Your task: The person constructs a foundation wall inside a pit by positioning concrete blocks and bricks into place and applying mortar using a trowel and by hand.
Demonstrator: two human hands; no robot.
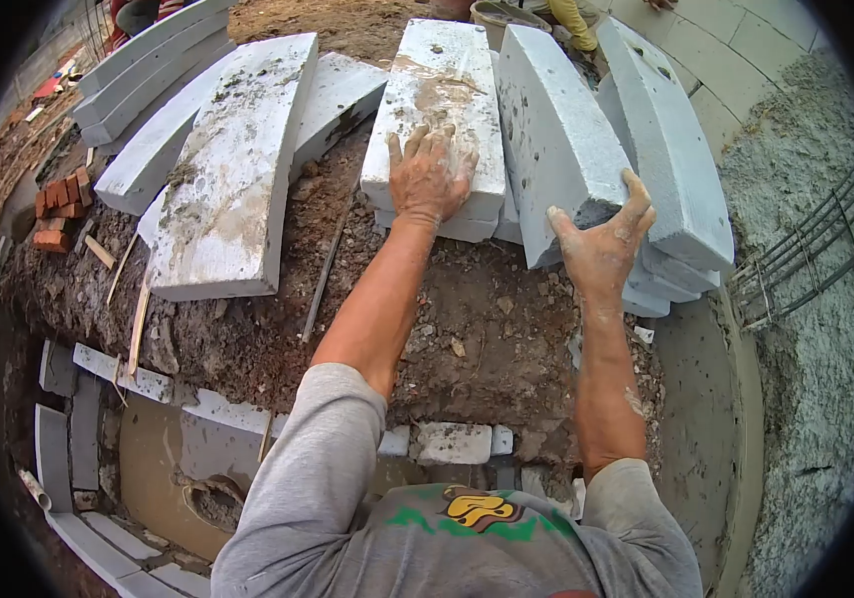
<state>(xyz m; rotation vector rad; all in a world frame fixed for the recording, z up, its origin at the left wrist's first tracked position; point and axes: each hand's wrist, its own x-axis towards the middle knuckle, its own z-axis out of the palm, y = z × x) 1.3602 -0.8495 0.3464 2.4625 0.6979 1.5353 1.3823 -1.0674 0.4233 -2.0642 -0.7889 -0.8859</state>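
Observation:
My left hand [427,174] lies flat with fingers apart on top of a pale aerated concrete block [447,85], which is smeared with brown mud and stacked on others. My right hand [606,239] grips the near end of a second block [564,120], which stands tilted on its edge just right of the first. The thumb presses its left side and the fingers wrap over its right edge. Farther right, another long block [671,149] leans on a stack. A mortar-spotted block [237,159] rests on the left, apart from both hands.
Below the soil bank lies a pit with muddy water [153,448] and low block walls [53,448]. Rebar rods [816,239] stick out by the rough wall [806,399] at right. Red bricks [63,209] sit at left. A co-worker's yellow sleeve [574,22] shows at the top.

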